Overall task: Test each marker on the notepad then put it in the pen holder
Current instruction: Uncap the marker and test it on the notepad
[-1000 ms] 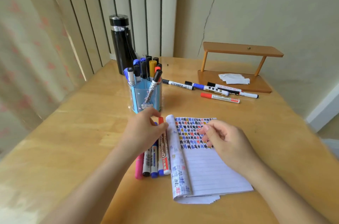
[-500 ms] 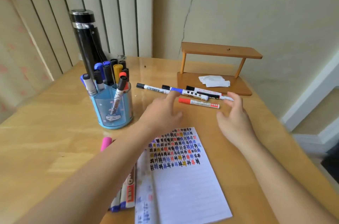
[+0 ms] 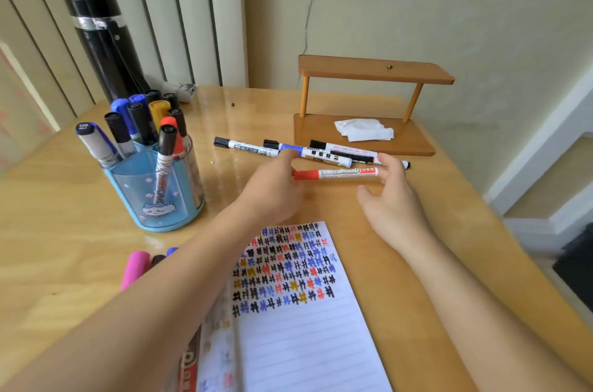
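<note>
Red marker (image 3: 335,173) on the bench, both hands open at its ends, ungripped; pickup step, next uncap and test on notepad (image 3: 298,311).

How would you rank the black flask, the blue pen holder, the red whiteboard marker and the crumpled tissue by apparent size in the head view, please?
1. black flask
2. blue pen holder, close to the flask and nearer the camera, so unsure
3. red whiteboard marker
4. crumpled tissue
</note>
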